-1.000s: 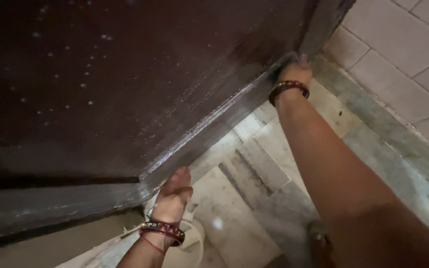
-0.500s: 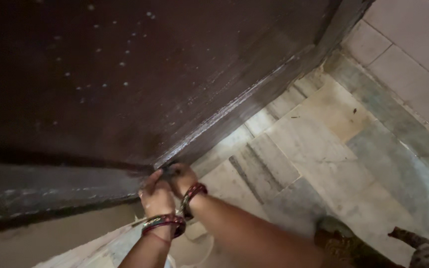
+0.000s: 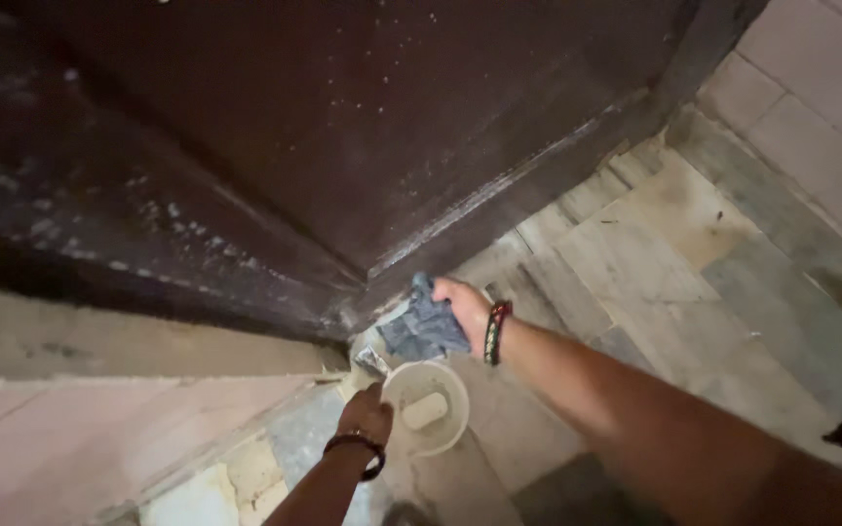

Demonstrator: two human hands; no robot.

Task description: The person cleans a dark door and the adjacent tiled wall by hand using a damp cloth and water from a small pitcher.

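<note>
Cloth [image 3: 426,326], blue and crumpled, hangs from the right hand [image 3: 467,304], which is closed on its top edge, just beside the lower corner of the dark door [image 3: 343,127]. The fingers are mostly hidden behind the folds. Below it sits a white bowl [image 3: 428,409] on the floor [image 3: 655,253], with a pale lump inside that is hard to make out. The left hand [image 3: 366,414] grips the bowl's rim on its left side; its fingers are hidden from above. A small shiny thing [image 3: 372,361] between cloth and bowl is unclear. Both forearms are cut off by the lower edge. Pale tiled wall [image 3: 811,107] stands at right.
</note>
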